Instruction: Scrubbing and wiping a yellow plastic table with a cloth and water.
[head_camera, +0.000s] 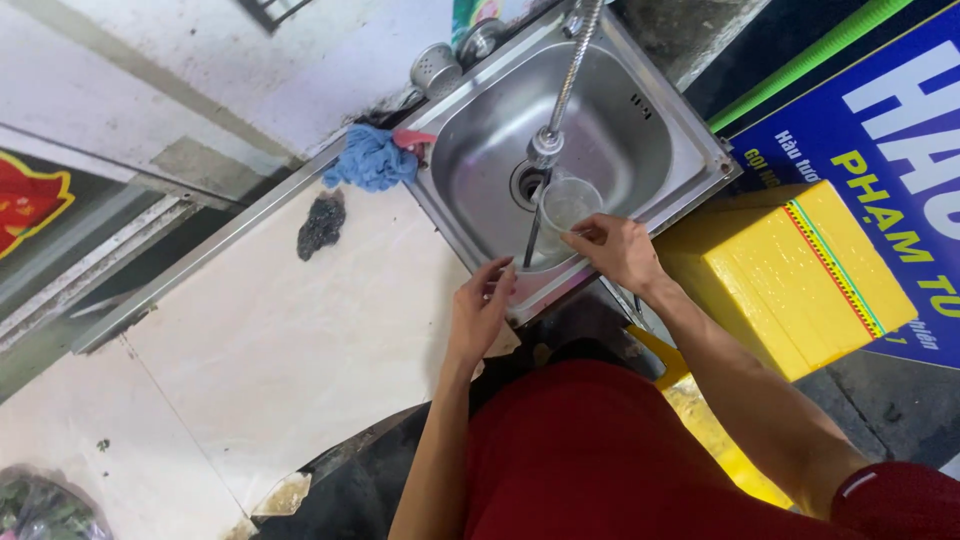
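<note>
while tilted, mouth seemingly sinkward, clear cup (567, 205) in right hand (618, 250).

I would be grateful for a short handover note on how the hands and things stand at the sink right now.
Right hand: holds the clear plastic cup under the metal tap spout, over the stainless steel sink.
Left hand: rests at the sink's front rim, fingers loosely curled, nothing visibly held.
Done: cup is under the spout; whether it holds water is unclear.
Left: cup not yet set down.
Nearby: crumpled blue cloth on the pale counter.
</note>
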